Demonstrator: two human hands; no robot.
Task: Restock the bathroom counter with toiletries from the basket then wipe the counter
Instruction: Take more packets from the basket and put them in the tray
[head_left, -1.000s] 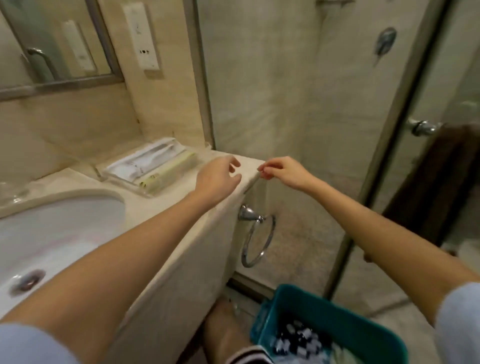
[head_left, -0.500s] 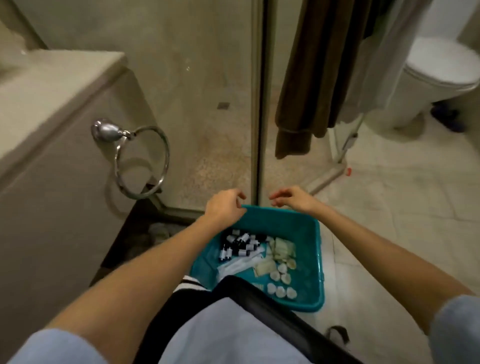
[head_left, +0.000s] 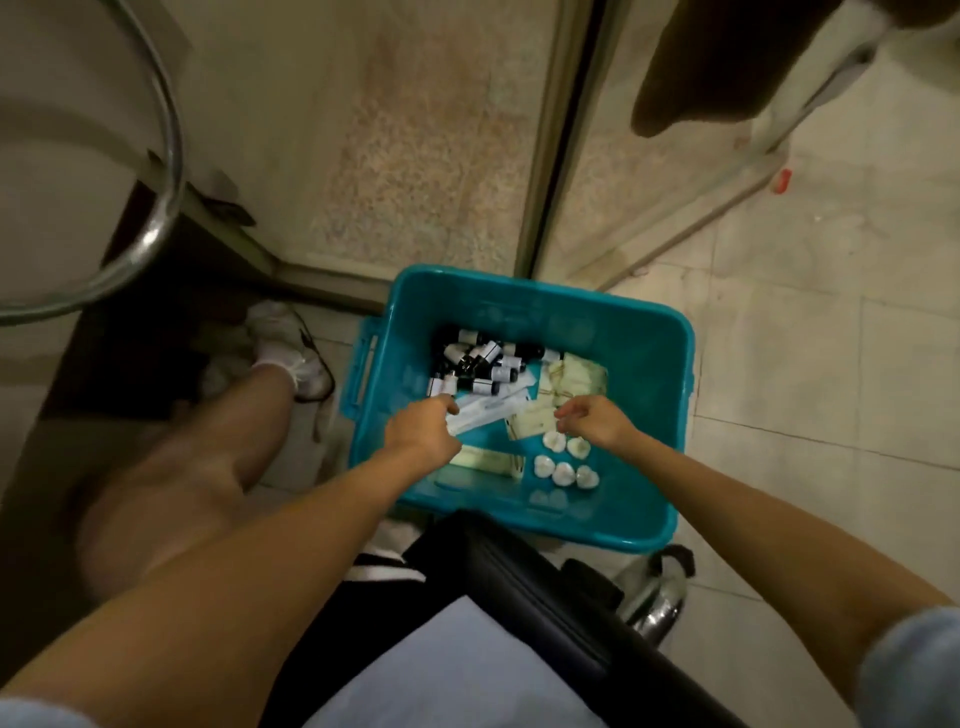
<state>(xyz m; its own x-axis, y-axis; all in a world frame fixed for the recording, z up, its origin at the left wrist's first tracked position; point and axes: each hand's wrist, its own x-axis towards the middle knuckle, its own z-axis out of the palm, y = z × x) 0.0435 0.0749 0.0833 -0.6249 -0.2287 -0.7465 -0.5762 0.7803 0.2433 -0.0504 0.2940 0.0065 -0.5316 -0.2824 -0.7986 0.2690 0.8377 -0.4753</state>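
A teal basket (head_left: 652, 364) stands on the tiled floor below me. It holds several small black bottles with white labels (head_left: 480, 364), long white packets (head_left: 493, 408), cream sachets (head_left: 574, 379) and several round white wrapped pieces (head_left: 563, 472). My left hand (head_left: 421, 431) is inside the basket, and its fingers curl over the near end of a long white packet. My right hand (head_left: 595, 420) hovers just over the cream sachets with fingers loosely curled; nothing shows in it. The counter top is out of view.
A chrome towel ring (head_left: 158, 208) hangs on the counter's side at the left. The shower's glass door frame (head_left: 553, 156) rises behind the basket. A brown towel (head_left: 696, 73) hangs at top right. My leg and white shoe (head_left: 291, 358) are left of the basket.
My view swung from the counter corner down to the floor. Both hands left the counter edge and came down into the basket, and the left one reached a white packet.
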